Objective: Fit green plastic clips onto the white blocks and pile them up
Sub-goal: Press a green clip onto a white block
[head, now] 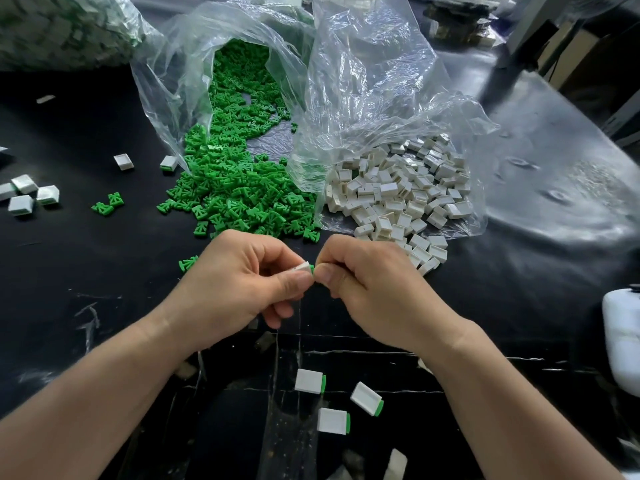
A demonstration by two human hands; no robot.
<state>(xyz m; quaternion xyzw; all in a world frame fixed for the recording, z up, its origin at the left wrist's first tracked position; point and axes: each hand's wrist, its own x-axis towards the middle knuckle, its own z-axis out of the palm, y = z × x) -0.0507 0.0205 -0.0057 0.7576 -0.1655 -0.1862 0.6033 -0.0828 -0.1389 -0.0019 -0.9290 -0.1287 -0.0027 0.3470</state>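
Pinching a white block between thumb and curled fingers, the left hand meets the right hand at the centre of the view. The right grip is clamped on a green clip, of which only a sliver shows, touching the block's right end. How deep the clip sits cannot be told.

Judged step: seating the clip in the block's end. To do it well, keep clip and block in one line, push straight along the block's length with the thumb behind the clip, and hold the block by its flat faces so that its opening is not squeezed. A skewed entry would probably jam.

At 6 o'clock three finished blocks with green ends lie on the black desk, near one another but not stacked, so the piling is not yet done. At 12 o'clock a heap of green clips spills from a clear plastic bag. At 1 o'clock lies a heap of white blocks. At 9 o'clock lie loose white pieces and two stray clips.
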